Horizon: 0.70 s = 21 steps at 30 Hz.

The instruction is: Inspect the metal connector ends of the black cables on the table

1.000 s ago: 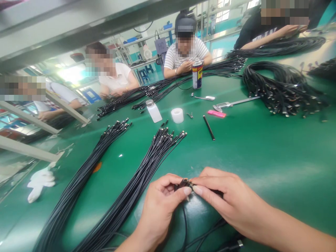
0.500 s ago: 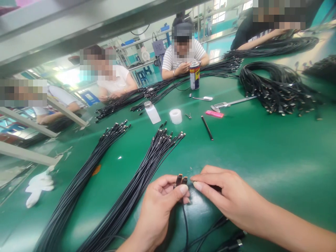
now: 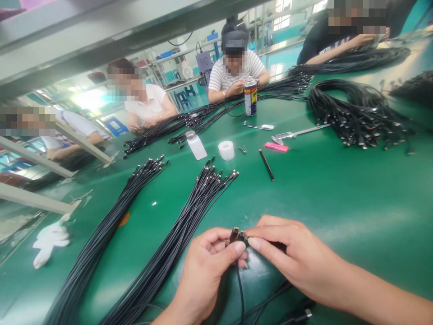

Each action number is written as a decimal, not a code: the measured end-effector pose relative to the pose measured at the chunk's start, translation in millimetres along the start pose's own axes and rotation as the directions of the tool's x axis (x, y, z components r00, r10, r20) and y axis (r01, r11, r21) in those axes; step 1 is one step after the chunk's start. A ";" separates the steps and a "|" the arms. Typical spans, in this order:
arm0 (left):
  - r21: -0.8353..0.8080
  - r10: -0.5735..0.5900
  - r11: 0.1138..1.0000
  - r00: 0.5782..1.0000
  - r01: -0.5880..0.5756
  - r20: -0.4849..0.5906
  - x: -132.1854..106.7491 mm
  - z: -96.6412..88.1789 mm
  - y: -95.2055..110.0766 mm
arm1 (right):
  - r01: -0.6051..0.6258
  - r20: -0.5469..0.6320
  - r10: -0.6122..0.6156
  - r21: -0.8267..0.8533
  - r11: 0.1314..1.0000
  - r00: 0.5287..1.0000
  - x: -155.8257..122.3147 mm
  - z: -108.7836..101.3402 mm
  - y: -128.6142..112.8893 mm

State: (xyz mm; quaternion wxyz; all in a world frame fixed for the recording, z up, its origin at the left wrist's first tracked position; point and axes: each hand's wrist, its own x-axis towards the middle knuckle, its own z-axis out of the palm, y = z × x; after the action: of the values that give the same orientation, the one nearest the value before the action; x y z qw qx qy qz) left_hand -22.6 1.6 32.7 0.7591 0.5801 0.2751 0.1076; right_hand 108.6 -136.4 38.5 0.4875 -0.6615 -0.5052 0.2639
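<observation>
Near the front of the table, my left hand (image 3: 211, 257) is closed around black cable connectors (image 3: 234, 234), thumb on top and the plug ends pointing up and away. A thin black cable (image 3: 241, 291) hangs below it toward the bottom edge. From the right, my right hand (image 3: 291, 246) pinches thumb and forefinger together against the side of the right connector. What sits between those fingertips is too small and covered to make out. Something dark shows under the right palm, mostly hidden. More black cable ends (image 3: 299, 316) lie below that hand.
Two long cable bundles (image 3: 176, 230) lie at left on the green table (image 3: 355, 203). Beyond are a bottle (image 3: 196, 146), tape roll (image 3: 226, 150), black pen-like stick (image 3: 267, 165), caliper (image 3: 287, 136) and spray can (image 3: 251, 97). A white glove (image 3: 50, 239) lies left. Several people sit opposite.
My right fingertips have closed the small gap and now touch the right connector. My left hand has shifted slightly right with the connectors.
</observation>
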 end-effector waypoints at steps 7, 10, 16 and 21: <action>0.002 -0.004 1.000 1.000 0.004 0.014 -1.2 -1.0 -0.6 | -0.019 -0.011 0.019 -0.015 1.000 1.000 0.0 -1.8 1.0; 0.000 -0.019 1.000 1.000 0.019 0.011 -1.8 -0.6 0.1 | -0.059 -0.060 0.057 -0.039 0.998 0.997 0.9 -1.3 4.8; -0.022 -0.057 0.998 0.998 0.057 0.011 -0.6 2.3 2.8 | -0.115 -0.155 0.113 -0.005 0.993 0.981 1.2 1.6 9.4; -0.022 -0.069 0.997 0.997 0.070 0.034 -0.5 3.5 4.9 | -0.143 -0.085 0.140 -0.029 0.989 0.986 0.0 2.3 6.6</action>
State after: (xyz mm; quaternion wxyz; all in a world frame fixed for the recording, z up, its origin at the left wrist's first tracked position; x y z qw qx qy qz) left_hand -20.3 0.0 38.2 0.7737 0.5630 0.2810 0.0746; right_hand 109.4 -135.6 31.5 0.4764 -0.7144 -0.4408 0.2615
